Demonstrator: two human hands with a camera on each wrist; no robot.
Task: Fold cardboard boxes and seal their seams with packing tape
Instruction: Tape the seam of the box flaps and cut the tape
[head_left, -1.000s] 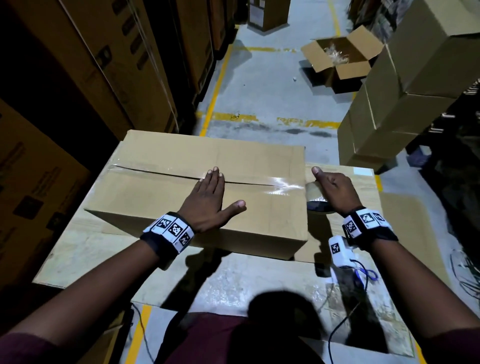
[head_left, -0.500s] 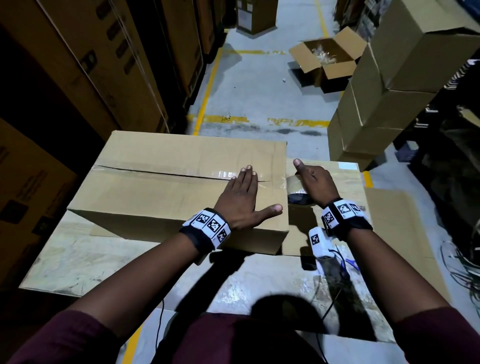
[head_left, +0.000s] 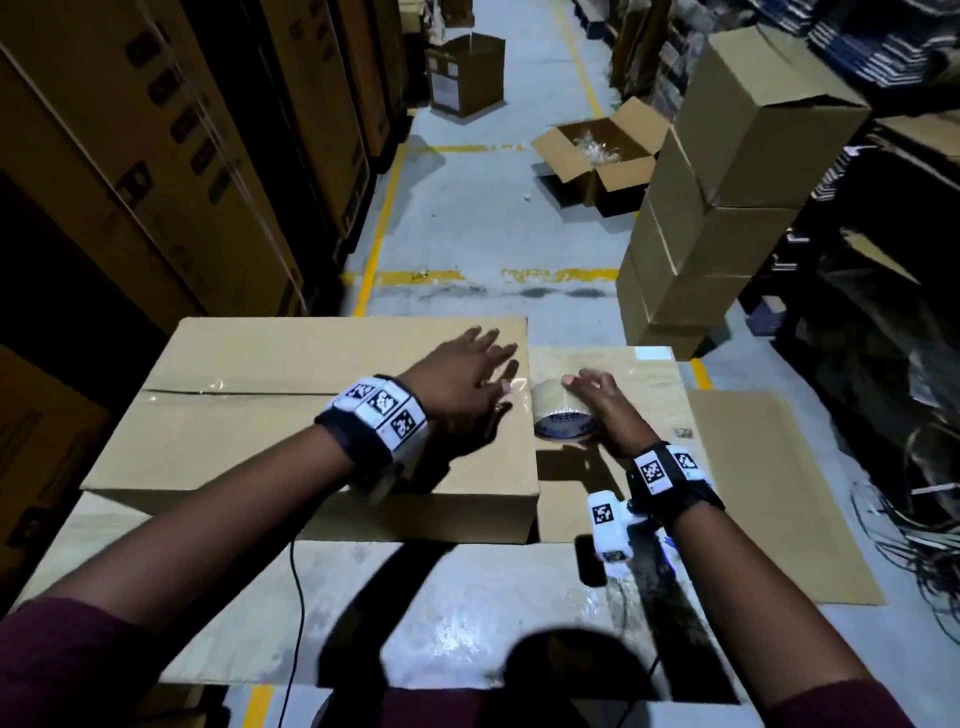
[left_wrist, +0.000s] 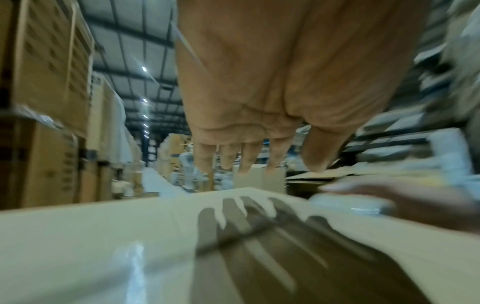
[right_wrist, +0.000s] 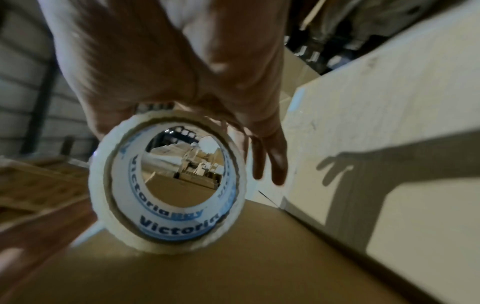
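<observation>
While the taped cardboard box (head_left: 311, 415) sits on our flat cardboard surface (head_left: 769, 493), our left hand (head_left: 462, 384) hovers over its right end, fingers spread and holding nothing. Just right of the box, our right hand (head_left: 602, 415) wraps the tape roll (head_left: 558, 415).

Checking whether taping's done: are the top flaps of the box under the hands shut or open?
Shut. The box has both top flaps lying flat, meeting along a centre seam under glossy tape; how well the tape sticks cannot be told.
</observation>
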